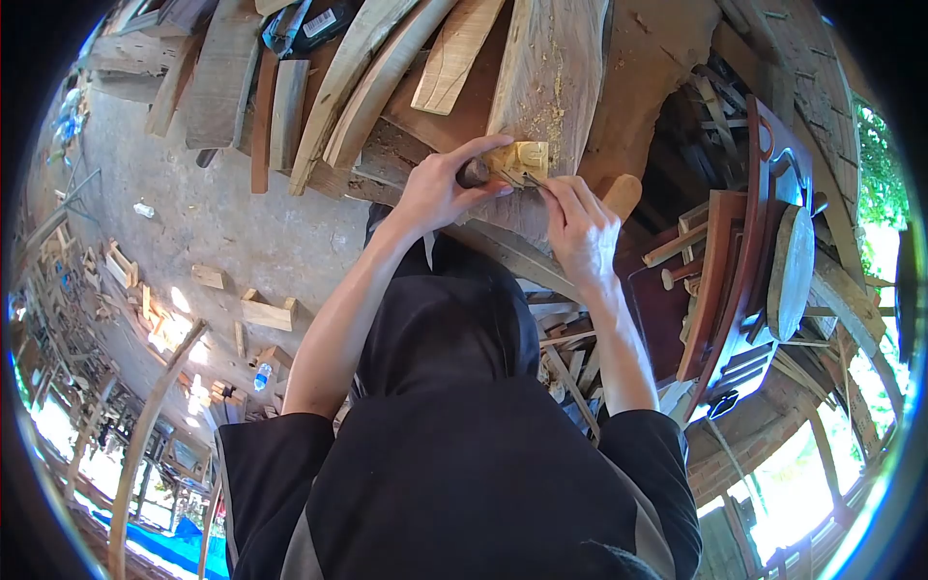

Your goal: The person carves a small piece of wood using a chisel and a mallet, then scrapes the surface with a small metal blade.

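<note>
Via head cam I see L hand (pixel 435 196) gripping yellow block (pixel 527 155), R hand (pixel 583 232) pinching thin tool (pixel 532 181) at its edge; wide plank (pixel 546 48) w/ yellowish crumbs (pixel 558 118) behind.

This is a woodworking workshop, open to daylight at its edges: curved planks (pixel 340 82) lie toward eleven o'clock, and sawdust (pixel 558 121) speckles a broad board (pixel 532 63) between twelve and one. Offcuts (pixel 269 312) litter the concrete floor (pixel 193 232) around nine o'clock, while greenery (pixel 878 159) shows outside between two and three.
</note>
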A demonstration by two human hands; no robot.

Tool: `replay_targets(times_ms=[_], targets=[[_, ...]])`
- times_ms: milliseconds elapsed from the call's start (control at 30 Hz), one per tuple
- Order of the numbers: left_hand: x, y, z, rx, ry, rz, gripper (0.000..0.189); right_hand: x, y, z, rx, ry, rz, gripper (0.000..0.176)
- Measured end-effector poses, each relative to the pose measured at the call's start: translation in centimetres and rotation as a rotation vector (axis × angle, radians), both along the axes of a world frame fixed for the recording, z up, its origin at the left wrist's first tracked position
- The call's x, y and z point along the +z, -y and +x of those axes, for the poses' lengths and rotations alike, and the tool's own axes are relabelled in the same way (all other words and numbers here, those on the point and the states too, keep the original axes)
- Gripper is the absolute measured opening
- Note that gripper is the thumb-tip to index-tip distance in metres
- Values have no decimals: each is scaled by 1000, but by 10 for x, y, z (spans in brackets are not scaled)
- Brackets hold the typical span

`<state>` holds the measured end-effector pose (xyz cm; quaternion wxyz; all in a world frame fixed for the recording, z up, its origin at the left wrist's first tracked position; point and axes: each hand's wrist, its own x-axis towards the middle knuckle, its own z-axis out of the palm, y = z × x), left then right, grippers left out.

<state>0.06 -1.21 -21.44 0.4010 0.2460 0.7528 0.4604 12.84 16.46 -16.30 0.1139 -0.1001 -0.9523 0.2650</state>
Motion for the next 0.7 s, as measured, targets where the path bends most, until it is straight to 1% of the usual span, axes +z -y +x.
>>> replay_targets(times_ms=[133, 200, 267, 333, 367, 467, 533, 600, 700], targets=[[-4, -1, 3, 17, -41, 35, 60, -18, 11, -8, -19, -85, 21, 15], [-2, 1, 2, 9, -90, 34, 60, -13, 6, -5, 18, -87, 41, 16], [2, 1, 0, -9, -76, 11, 60, -4, 3, 2, 39, -86, 64, 17], [2, 0, 0, -10, -68, -10, 60, 2, -2, 3, 25, 35, 69, 16], [0, 0, 3, 7, -89, 1, 60, -1, 1, 0, 29, 36, 70, 16], [3, -2, 3, 20, -110, -19, 61, -12, 8, -9, -11, -87, -16, 16], [1, 1, 5, 8, -96, -56, 61, -4, 7, -6, 2, -54, 9, 16], [-6, -1, 5, 44, -196, 78, 62, 0, 0, -3, 11, -13, 22, 14], [-4, -3, 7, 63, -156, 66, 62, -3, 11, -15, -29, -14, -11, 13]])
